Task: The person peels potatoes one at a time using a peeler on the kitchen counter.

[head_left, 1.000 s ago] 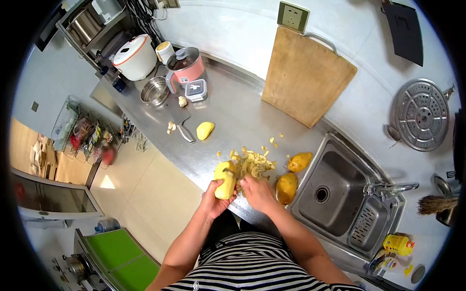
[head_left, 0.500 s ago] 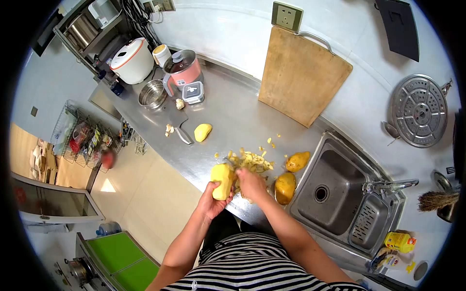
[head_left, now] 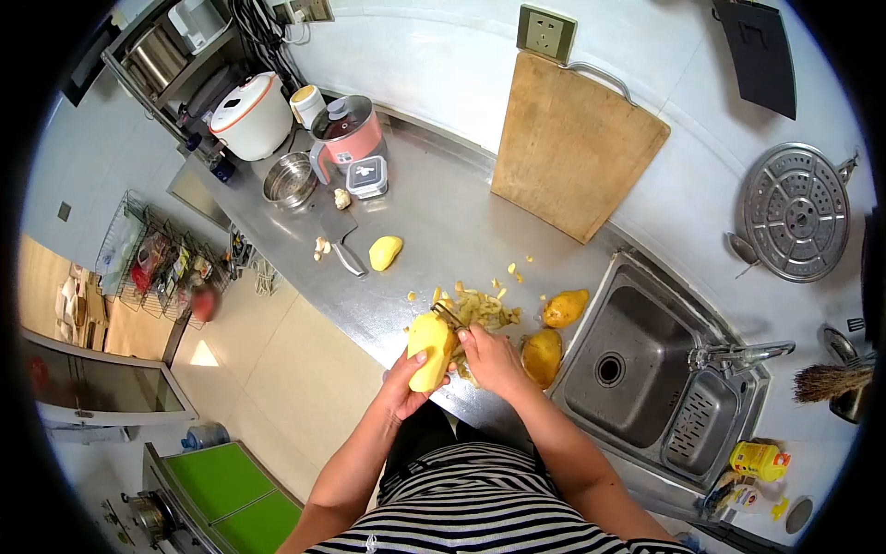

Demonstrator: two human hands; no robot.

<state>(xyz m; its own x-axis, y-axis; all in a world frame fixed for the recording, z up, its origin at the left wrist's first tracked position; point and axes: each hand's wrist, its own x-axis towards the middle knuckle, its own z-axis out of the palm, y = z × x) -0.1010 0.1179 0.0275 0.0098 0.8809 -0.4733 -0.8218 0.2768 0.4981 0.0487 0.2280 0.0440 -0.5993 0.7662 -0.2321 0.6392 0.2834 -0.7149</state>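
My left hand is closed around a mostly peeled potato, held upright over the counter's front edge. In my right hand is a peeler, its head at the upper right side of the potato. Behind them a heap of potato peels lies on the steel counter. Two unpeeled potatoes, one nearer and one farther, rest to the right by the sink. A peeled potato lies to the left, beside a cleaver.
On the right is a steel sink with a faucet. A wooden cutting board leans against the wall. Garlic, a steel bowl, a lidded container, a pink pot and a rice cooker stand at the back left.
The potato has shifted slightly right and down with my left hand. My right hand has moved a little right, and the peeler shows more clearly at the potato's upper end.
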